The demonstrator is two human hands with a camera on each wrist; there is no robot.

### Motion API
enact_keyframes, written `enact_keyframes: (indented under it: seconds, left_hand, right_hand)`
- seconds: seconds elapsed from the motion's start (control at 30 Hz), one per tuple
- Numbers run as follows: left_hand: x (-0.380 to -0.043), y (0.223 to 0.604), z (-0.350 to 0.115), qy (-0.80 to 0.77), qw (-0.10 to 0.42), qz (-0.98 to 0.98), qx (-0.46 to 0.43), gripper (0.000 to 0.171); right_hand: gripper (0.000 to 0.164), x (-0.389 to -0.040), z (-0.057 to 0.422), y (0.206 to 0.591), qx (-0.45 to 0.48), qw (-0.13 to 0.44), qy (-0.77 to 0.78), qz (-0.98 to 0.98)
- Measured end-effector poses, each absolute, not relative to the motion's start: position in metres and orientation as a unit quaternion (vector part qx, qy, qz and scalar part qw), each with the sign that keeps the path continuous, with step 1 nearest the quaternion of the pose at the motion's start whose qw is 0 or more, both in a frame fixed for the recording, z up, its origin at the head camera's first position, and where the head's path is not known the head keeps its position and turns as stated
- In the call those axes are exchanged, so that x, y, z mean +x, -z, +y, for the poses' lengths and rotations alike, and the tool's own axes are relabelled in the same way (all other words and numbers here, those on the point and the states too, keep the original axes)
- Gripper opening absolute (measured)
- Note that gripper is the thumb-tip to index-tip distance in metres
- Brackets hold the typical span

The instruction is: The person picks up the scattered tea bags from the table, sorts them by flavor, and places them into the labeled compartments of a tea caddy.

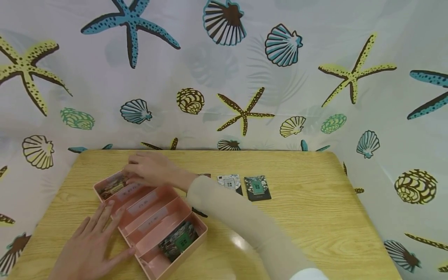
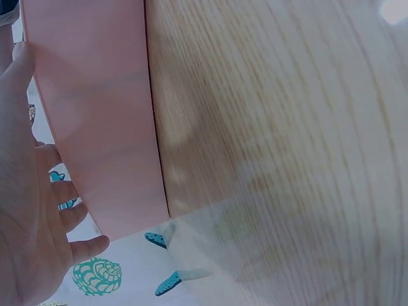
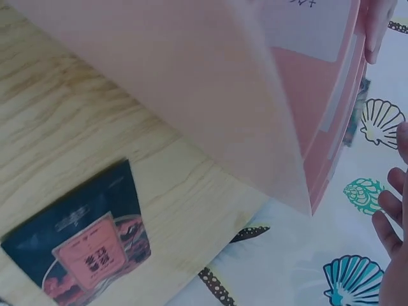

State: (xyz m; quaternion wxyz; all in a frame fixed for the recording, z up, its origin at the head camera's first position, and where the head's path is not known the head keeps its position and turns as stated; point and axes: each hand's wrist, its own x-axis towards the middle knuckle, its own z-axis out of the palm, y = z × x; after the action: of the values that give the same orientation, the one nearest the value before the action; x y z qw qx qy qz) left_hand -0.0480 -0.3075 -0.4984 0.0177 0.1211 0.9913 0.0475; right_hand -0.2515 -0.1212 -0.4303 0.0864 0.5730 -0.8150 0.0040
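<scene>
A pink divided box (image 1: 189, 249) lies at an angle on the left side of the table, with white labels on its dividers. My left hand (image 1: 89, 243) rests along its left side, fingers straight and spread, thumb at the rim. My right hand (image 1: 150, 169) reaches over the far end, its bent fingers above a compartment of colourful packets (image 1: 113, 186). In the right wrist view, the fingers (image 3: 389, 210) are spread apart from the thumb, with nothing pinched between them. A dark packet with a green label (image 1: 179, 240) lies in the near compartment; the middle ones are bare.
Beyond my right forearm, a white-and-black packet (image 1: 229, 182) and a dark green-labelled packet (image 1: 258, 187) lie on the wooden table (image 1: 315, 217). A dark packet with a pink label (image 3: 92, 258) lies beside the box, mostly hidden by the arm in the head view. A patterned cloth (image 1: 308, 85) hangs behind.
</scene>
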Motion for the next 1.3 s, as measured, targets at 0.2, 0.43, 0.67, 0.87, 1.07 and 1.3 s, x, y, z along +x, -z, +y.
enact_keyframes:
  seconds: [0.2,0.43,0.67,0.87,1.07,1.3]
  left_hand:
    - [-0.047,0.499,-0.308,-0.043,0.018,0.991,0.123,0.107]
    - [-0.048,0.499,-0.307,-0.044,0.011,0.991,0.124,0.107]
    - [-0.048,0.5,-0.307,-0.045,0.018,0.992,0.12,0.107]
    - [-0.048,0.499,-0.307,-0.044,0.018,0.992,0.119,0.108]
    - [-0.049,0.5,-0.307,-0.046,0.019,0.992,0.117,0.109]
    - [-0.049,0.5,-0.307,-0.053,0.029,0.992,0.115,0.108]
  right_hand:
    - [0.042,-0.255,-0.103,0.426,0.567,0.091,0.023,-0.818]
    - [0.052,-0.259,-0.077,0.425,0.551,0.087,0.024,-0.829]
    - [0.057,-0.262,-0.049,0.429,0.521,0.058,-0.053,-0.85]
    - [0.059,-0.264,-0.032,0.436,0.493,0.031,-0.047,-0.868]
    - [0.061,-0.268,-0.013,0.455,0.476,0.022,-0.044,-0.878]
    - [0.064,-0.272,0.007,0.482,0.458,0.015,-0.027,-0.888]
